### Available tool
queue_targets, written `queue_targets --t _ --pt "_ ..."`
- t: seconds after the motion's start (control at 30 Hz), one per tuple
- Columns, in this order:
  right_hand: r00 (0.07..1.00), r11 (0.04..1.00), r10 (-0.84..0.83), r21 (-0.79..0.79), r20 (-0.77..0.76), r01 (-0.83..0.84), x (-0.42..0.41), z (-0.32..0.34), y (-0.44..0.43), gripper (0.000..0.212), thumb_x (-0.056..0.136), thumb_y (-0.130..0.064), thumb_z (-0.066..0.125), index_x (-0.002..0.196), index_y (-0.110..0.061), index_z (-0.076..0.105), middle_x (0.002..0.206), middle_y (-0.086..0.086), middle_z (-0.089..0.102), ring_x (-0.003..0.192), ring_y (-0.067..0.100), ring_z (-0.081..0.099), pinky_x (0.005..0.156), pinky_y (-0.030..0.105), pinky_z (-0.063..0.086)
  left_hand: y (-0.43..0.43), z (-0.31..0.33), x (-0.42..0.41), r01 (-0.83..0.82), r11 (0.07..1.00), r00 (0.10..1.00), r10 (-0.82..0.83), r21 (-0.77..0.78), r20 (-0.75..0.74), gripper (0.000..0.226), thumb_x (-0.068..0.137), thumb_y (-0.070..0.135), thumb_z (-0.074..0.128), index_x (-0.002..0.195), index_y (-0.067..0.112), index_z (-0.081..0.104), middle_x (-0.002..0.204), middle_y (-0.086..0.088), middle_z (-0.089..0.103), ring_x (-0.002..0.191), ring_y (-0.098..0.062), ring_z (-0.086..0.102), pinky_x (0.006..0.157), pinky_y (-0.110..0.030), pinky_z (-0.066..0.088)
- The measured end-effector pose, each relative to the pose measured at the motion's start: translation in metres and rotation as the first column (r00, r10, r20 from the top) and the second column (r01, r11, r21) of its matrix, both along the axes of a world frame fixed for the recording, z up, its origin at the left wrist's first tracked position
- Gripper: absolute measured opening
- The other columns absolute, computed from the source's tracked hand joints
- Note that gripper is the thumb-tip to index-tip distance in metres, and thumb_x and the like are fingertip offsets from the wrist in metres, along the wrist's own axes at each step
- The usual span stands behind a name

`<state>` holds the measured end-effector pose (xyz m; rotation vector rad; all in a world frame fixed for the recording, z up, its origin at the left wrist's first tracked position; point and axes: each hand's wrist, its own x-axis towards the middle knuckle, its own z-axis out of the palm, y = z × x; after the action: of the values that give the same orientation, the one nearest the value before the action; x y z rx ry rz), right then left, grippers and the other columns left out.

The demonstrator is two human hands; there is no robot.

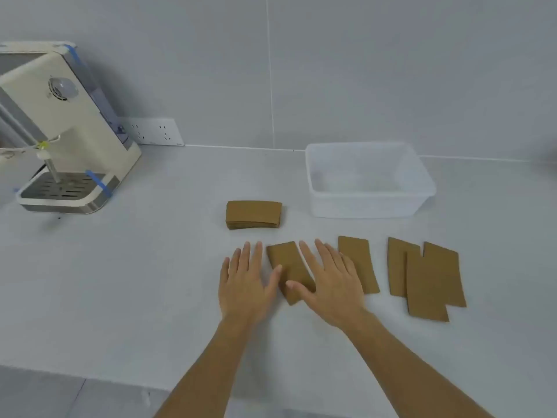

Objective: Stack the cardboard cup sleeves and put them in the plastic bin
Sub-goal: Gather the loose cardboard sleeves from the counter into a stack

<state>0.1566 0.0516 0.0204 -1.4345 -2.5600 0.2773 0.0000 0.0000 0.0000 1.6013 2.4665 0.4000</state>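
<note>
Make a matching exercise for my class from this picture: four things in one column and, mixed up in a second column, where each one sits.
Things
1. plastic bin
2. stack of sleeves
3. sleeve between the hands
4. coffee machine

Places
A. far left, against the wall
B. nearest the person, touched by both thumbs
C. far right of the counter, nothing inside
D. middle of the counter, left of the bin

Pairs: 1-C, 2-D, 3-B, 4-A
</note>
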Motion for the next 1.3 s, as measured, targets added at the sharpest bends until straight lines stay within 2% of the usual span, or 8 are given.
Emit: queue_targets --t 0.27,0.57,0.7,0.77,0.87,1.03,1.13,1.3 --pt "0.994 0.994 0.030 -0.108 0.104 -0.019 -0.015 -0.022 -0.007 0.079 0.081 -0.068 0.033 0.145 -0.023 0.017 0.152 0.010 0.027 0.141 0.025 0.020 0.113 0.042 0.017 -0.002 -0.010 -0.007 0.019 0.998 0.999 -0.022 -0.057 -0.038 0.070 0.090 0.062 0.021 0.146 0.021 0.017 0.158 -0.002 0.016 0.144 -0.020 0.009 0.116 -0.037 0.005" --pt "0.989 0.983 0.058 -0.182 0.134 -0.033 -0.020 -0.001 -0.004 0.058 0.090 -0.033 0.044 0.140 -0.015 0.022 0.142 0.009 0.039 0.131 0.026 0.034 0.102 0.039 0.031 0.005 0.001 -0.014 0.062 0.987 0.998 -0.061 -0.147 0.012 0.074 0.088 0.065 0.025 0.146 0.020 0.019 0.158 -0.004 0.017 0.144 -0.023 0.011 0.116 -0.040 0.012" --pt "0.994 0.934 0.032 -0.356 0.103 0.007 -0.020 0.020 0.001 0.059 0.083 -0.024 0.052 0.136 -0.015 0.028 0.130 0.009 0.048 0.118 0.027 0.044 0.094 0.037 0.036 0.009 0.017 -0.014 0.003 0.999 0.952 -0.017 0.046 0.306 0.061 0.088 0.056 0.043 0.134 0.017 0.044 0.145 -0.004 0.043 0.133 -0.021 0.036 0.108 -0.036 0.029" --pt "0.999 0.877 -0.024 -0.479 0.039 0.040 -0.017 0.034 0.008 0.060 0.081 -0.026 0.055 0.136 -0.016 0.031 0.123 0.010 0.052 0.111 0.027 0.049 0.091 0.037 0.043 0.012 0.028 -0.010 -0.102 0.989 0.763 0.007 0.110 0.646 0.049 0.087 0.050 0.051 0.127 0.021 0.053 0.135 0.002 0.053 0.123 -0.016 0.046 0.097 -0.029 0.036" --pt "0.979 0.781 -0.172 -0.621 -0.106 0.070 -0.012 0.056 0.016 0.064 0.079 -0.026 0.057 0.137 -0.019 0.032 0.119 0.007 0.057 0.095 0.019 0.054 0.081 0.032 0.047 0.016 0.042 -0.005 -0.286 0.956 0.323 0.027 0.070 0.946 0.031 0.088 0.043 0.054 0.113 0.024 0.059 0.117 0.005 0.062 0.114 -0.014 0.055 0.092 -0.028 0.040" --pt "0.889 0.803 -0.305 -0.594 -0.341 0.047 -0.010 0.078 0.011 0.056 0.078 -0.027 0.059 0.131 -0.019 0.041 0.106 -0.006 0.053 0.090 0.011 0.054 0.078 0.028 0.044 0.021 0.046 -0.003 -0.417 0.899 -0.380 -0.036 -0.136 0.924 0.054 0.088 0.052 0.047 0.118 0.009 0.057 0.121 -0.011 0.062 0.113 -0.024 0.057 0.099 -0.041 0.043" --pt "0.864 0.881 -0.261 -0.473 -0.430 0.031 -0.016 0.077 -0.003 0.054 0.079 -0.030 0.058 0.130 -0.022 0.042 0.124 0.000 0.051 0.111 0.016 0.048 0.091 0.030 0.043 0.020 0.045 0.005 -0.372 0.914 -0.564 -0.084 -0.163 0.821 0.064 0.083 0.058 0.050 0.124 0.009 0.055 0.128 -0.015 0.059 0.119 -0.028 0.054 0.102 -0.043 0.041" --pt "0.856 0.944 -0.191 -0.329 -0.481 0.026 -0.027 0.062 -0.028 0.052 0.082 -0.030 0.054 0.131 -0.021 0.040 0.133 -0.001 0.046 0.120 0.016 0.039 0.103 0.036 0.036 0.017 0.043 0.018 -0.237 0.968 -0.643 -0.096 -0.078 0.760 0.082 0.072 0.068 0.051 0.131 0.010 0.052 0.137 -0.011 0.053 0.127 -0.031 0.048 0.110 -0.046 0.031"
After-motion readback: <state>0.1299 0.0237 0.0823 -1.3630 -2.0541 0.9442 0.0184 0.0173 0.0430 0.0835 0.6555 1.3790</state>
